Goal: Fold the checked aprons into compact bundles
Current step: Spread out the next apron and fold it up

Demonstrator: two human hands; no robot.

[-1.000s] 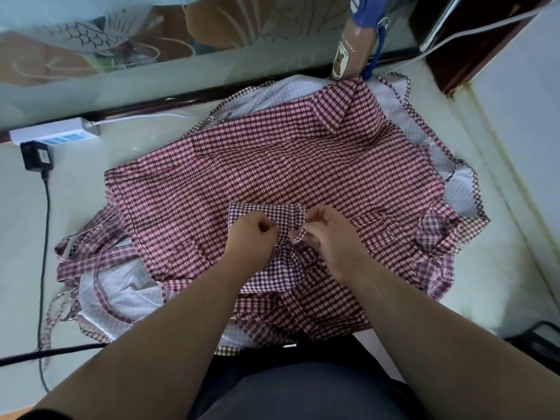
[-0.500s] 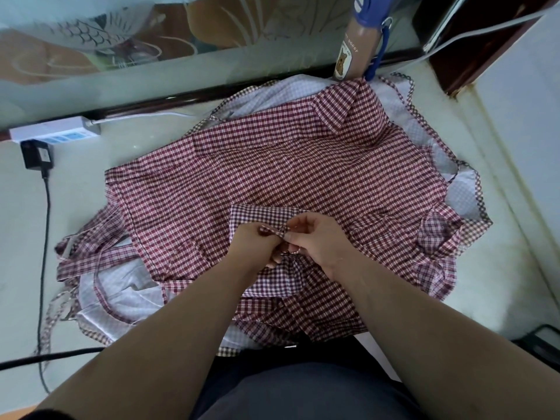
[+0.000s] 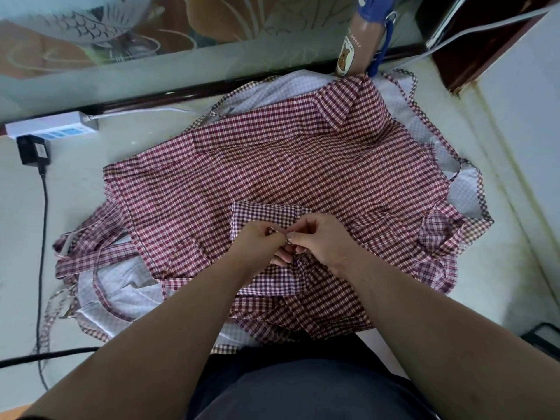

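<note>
Pale surface point(image 3: 75, 201) (possibly a floor), checked aprons point(image 3: 288, 165) spread, white power strip point(image 3: 51, 128), black adapter point(image 3: 31, 150)

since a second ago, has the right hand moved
Yes. The right hand has shifted slightly left, toward the power strip side, closing the gap to the left hand; their fingertips now meet over the apron.

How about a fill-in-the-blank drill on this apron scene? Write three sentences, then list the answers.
The left hand and the right hand both pinch a small checked piece lying on the ____-checked apron.
A black adapter sits at the ____ power strip.
The bottle by the far edge carries a ____ picture on its label.
Missing: red; white; bear.
</note>
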